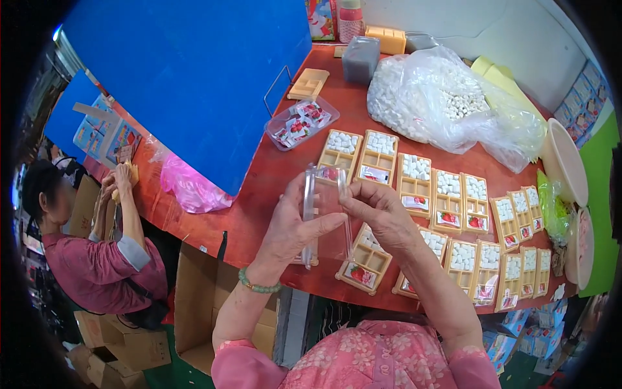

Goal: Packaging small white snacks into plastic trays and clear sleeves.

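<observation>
I hold a clear plastic cover (330,194) up in front of me, above the red worktop (249,223). My left hand (293,227) is closed round its left side, thumb reaching across the front; my right hand (382,211) pinches the right edge, towards the upper corner, between thumb and fingers. I judge it very light, thin and springy, stiffer along its edges, smooth enough to slip, and likely to crease or crack if I press hard on the flat middle. The edges look best to grip, lightly. Whether it is one piece or several nested, I can't tell.
</observation>
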A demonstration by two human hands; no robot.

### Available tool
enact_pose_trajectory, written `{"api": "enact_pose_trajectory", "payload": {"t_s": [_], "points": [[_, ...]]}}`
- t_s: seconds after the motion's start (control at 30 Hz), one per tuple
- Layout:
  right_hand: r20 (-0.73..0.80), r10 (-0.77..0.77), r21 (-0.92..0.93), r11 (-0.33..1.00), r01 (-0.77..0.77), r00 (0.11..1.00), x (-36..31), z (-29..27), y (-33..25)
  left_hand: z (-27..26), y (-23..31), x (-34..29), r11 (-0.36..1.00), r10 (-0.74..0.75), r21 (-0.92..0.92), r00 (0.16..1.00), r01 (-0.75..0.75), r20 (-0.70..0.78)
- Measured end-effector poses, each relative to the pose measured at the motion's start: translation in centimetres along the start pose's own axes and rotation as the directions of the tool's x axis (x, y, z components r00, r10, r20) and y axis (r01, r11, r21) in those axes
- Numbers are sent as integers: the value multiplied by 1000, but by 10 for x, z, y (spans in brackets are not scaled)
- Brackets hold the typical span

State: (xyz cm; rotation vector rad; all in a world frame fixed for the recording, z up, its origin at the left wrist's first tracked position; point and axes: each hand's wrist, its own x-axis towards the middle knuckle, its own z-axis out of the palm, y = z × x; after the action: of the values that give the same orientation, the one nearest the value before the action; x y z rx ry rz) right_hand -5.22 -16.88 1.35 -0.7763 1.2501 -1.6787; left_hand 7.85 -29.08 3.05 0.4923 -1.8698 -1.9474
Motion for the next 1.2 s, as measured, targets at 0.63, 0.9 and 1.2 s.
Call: {"api": "enact_pose_trajectory", "payload": {"t_s": [0.63, 0.9, 1.2], "points": [[-119, -416, -314, 877, 363, 902, 2, -12, -14, 46, 5, 28, 923, -84, -354, 978, 149, 191], [-91, -368, -304, 895, 326, 925, -24, -28, -49, 51, 5, 36, 933, -15, -340, 958, 116, 285], [285, -551, 195, 834, 516, 784, -181, -60, -78, 86, 17, 8, 924, -156, -306, 958, 228, 241]]}}
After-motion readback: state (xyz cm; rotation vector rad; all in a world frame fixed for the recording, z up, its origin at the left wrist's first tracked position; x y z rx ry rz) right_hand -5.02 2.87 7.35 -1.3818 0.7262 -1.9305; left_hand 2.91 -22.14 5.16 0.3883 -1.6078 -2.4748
